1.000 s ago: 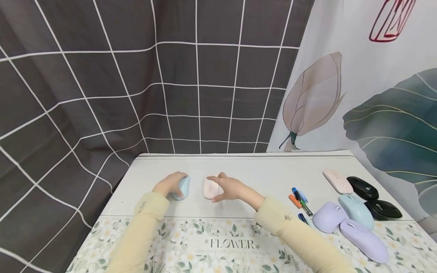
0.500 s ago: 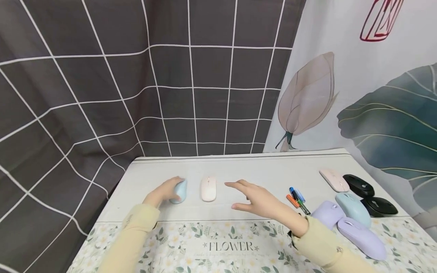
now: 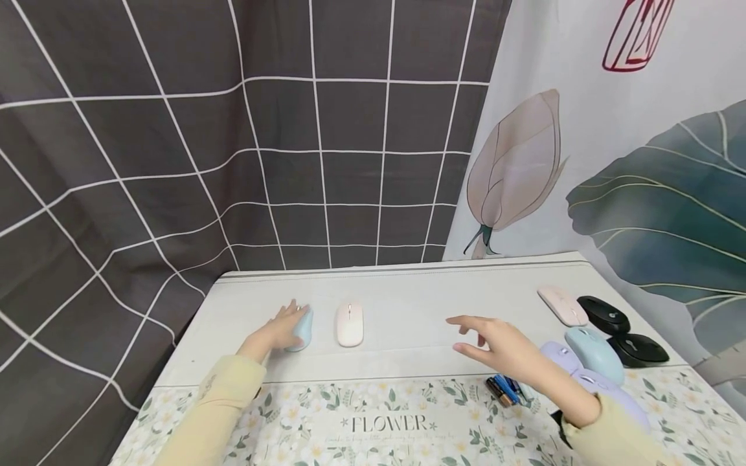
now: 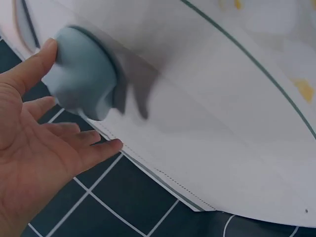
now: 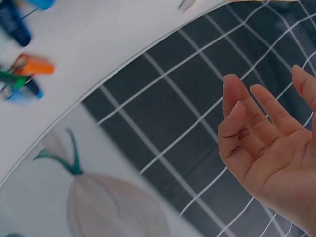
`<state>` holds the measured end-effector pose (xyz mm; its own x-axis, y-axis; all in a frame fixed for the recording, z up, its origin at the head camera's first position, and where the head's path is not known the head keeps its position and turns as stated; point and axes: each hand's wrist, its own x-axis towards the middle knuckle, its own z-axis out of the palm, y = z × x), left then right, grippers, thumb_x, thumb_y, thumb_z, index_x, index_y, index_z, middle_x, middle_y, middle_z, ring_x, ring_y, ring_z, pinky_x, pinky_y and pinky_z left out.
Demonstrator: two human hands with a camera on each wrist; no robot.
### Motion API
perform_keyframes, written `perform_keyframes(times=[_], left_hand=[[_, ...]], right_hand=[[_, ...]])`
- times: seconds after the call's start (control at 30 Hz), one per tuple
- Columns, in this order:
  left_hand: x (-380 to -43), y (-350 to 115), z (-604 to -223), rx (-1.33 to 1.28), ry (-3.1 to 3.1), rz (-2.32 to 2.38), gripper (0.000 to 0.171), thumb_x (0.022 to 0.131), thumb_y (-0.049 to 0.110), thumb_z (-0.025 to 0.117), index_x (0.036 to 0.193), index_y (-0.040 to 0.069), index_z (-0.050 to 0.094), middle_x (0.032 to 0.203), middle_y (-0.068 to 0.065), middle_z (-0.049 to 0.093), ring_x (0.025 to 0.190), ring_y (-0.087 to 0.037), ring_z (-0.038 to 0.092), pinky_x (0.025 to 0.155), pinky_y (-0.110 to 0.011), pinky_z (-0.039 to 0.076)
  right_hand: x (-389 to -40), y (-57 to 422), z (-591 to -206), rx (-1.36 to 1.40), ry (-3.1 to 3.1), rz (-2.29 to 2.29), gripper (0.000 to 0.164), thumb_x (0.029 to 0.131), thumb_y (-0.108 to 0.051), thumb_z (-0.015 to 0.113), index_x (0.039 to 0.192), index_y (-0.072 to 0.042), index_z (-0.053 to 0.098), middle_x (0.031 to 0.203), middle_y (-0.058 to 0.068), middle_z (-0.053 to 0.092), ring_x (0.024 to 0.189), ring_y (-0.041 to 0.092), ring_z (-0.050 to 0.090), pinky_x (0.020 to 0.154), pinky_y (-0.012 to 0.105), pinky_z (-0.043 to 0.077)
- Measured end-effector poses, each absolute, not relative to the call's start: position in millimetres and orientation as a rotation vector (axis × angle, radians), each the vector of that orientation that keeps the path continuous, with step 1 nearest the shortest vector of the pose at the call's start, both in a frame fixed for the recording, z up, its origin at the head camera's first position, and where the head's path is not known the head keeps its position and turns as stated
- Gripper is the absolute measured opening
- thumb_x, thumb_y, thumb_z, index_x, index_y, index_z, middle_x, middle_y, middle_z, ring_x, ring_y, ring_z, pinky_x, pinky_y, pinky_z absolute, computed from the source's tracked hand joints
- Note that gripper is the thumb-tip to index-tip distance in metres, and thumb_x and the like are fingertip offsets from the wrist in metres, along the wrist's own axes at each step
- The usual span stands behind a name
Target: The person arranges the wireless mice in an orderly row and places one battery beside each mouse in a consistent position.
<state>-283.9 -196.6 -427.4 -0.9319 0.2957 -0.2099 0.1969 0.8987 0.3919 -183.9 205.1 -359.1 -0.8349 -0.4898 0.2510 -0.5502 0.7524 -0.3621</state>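
On the white back strip of the table mat, a light blue computer mouse lies beside my left hand. In the left wrist view the thumb of that hand touches or overlaps the edge of the blue mouse, while the other fingers spread loosely, not curled round it. A pale pink mouse lies just to its right, with no hand on it. My right hand hovers on the right with relaxed fingers and holds nothing. Several pens show just below it in the head view.
At the right is a group of mice: another pink mouse, two black mice, a second blue mouse and purple ones, partly hidden by the right arm. A dark checked curtain hangs behind the table.
My right hand has moved from the pale pink mouse rightward to above the pens, leaving that mouse behind. The left hand stays at the blue mouse, its fingers now more spread.
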Motion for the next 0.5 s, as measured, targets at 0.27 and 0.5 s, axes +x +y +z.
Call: perform_keyframes(times=[0.27, 0.5], left_hand=[[-281, -183, -423, 0.437, 2.867, 0.444, 0.06, 0.087, 0.017, 0.061, 0.14, 0.0, 0.04, 0.147, -0.028, 0.032, 0.138, -0.049, 0.02, 0.11, -0.069, 0.013], [-281, -162, -429, 0.608, 2.934, 0.511, 0.051, 0.089, 0.016, 0.06, 0.135, 0.0, 0.047, 0.14, -0.025, 0.045, 0.134, -0.043, 0.035, 0.112, -0.057, 0.027]], right_hand=[[-179, 250, -353, 0.701, -2.749, 0.692, 0.037, 0.087, -0.019, 0.066, 0.12, -0.004, 0.06, 0.092, 0.006, 0.069, 0.062, -0.006, 0.048, 0.046, 0.017, 0.037], [-172, 280, -351, 0.577, -2.718, 0.662, 0.033, 0.088, -0.017, 0.066, 0.118, -0.006, 0.061, 0.091, 0.003, 0.069, 0.066, -0.007, 0.048, 0.047, 0.018, 0.038]])
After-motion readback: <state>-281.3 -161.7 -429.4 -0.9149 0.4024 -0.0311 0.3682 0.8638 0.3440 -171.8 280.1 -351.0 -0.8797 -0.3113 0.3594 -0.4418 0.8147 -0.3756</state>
